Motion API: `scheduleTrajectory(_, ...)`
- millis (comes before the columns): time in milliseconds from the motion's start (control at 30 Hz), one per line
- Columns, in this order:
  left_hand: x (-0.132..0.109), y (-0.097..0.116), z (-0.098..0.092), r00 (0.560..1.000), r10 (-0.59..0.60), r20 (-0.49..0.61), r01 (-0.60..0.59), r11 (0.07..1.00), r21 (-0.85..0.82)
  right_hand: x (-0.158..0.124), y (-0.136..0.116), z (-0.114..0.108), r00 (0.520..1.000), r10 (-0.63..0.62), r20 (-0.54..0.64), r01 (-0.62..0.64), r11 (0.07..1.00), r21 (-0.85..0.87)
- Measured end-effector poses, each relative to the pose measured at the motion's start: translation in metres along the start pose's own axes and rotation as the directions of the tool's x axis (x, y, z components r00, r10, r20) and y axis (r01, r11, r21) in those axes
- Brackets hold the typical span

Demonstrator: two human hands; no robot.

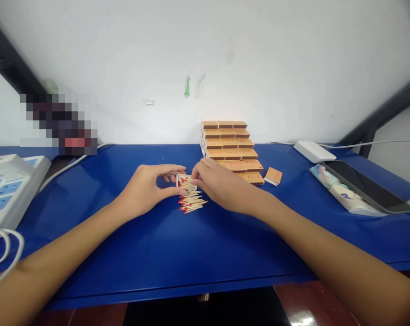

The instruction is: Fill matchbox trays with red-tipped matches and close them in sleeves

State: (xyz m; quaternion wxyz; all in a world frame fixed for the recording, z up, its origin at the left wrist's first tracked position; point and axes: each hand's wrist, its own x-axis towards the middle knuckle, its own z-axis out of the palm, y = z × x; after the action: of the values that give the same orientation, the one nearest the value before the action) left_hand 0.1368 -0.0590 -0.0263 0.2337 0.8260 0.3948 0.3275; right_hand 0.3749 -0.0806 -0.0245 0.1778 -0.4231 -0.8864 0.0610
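My left hand (144, 189) curves round the left end of a small white matchbox tray (188, 176), thumb in front and fingers behind. Red-headed matches (185, 184) lie inside it, heads to the left. At the tray's right end, my right hand (215, 182) has thumb and forefinger pinched together over the matches' tail ends. Just in front of the tray is a loose pile of matches (193, 203) on the blue table (177, 253). An orange matchbox sleeve or box (273, 175) lies to the right of my right hand.
Stepped rows of orange matchboxes (229, 144) stand against the wall behind my right hand. At the right are a dark phone (364, 183) on a colourful packet (344, 194) and a white box (314, 151). A white power strip (7, 194) and cables sit at the left.
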Motion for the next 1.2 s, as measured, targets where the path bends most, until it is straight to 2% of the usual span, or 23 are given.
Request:
scheduleTrajectory(133, -0.001, 0.003, 0.000, 1.000, 0.005, 0.013, -0.005, 1.000, -0.015, 0.003, -0.013, -0.002, 0.999, 0.032, 0.010, -0.032, 0.999, -0.038)
scheduleTrajectory(233, -0.002, 0.005, 0.000, 1.000, 0.009, 0.017, -0.009, 0.999, -0.035, 0.003, -0.017, -0.004, 0.999, 0.027, -0.021, -0.027, 1.000, -0.003)
scheduleTrajectory(333, 0.000, 0.004, 0.000, 1.000, -0.016, 0.004, 0.017, 0.997, -0.074, 0.003, -0.013, -0.005, 0.994, 0.022, -0.107, -0.019, 0.999, 0.032)
scheduleTrajectory(500, 0.002, 0.005, -0.003, 0.991, -0.117, -0.060, 0.107, 0.983, -0.148, 0.004, -0.003, -0.005, 0.962, 0.109, -0.251, -0.104, 0.994, 0.034)
scheduleTrajectory(667, 0.002, 0.009, -0.004, 0.982, -0.165, -0.093, 0.142, 0.967, -0.212, 0.005, -0.002, -0.003, 0.956, 0.142, -0.259, -0.116, 0.987, 0.112)
scheduleTrajectory(967, 0.002, 0.005, -0.001, 0.990, -0.131, -0.052, 0.118, 0.971, -0.210, 0.005, 0.000, 0.000, 0.963, 0.120, -0.242, -0.076, 0.980, 0.185)
scheduleTrajectory(1200, 0.002, 0.008, -0.004, 0.989, -0.136, -0.061, 0.123, 0.976, -0.177, 0.005, -0.002, 0.001, 0.952, 0.079, -0.295, -0.021, 0.980, 0.197)
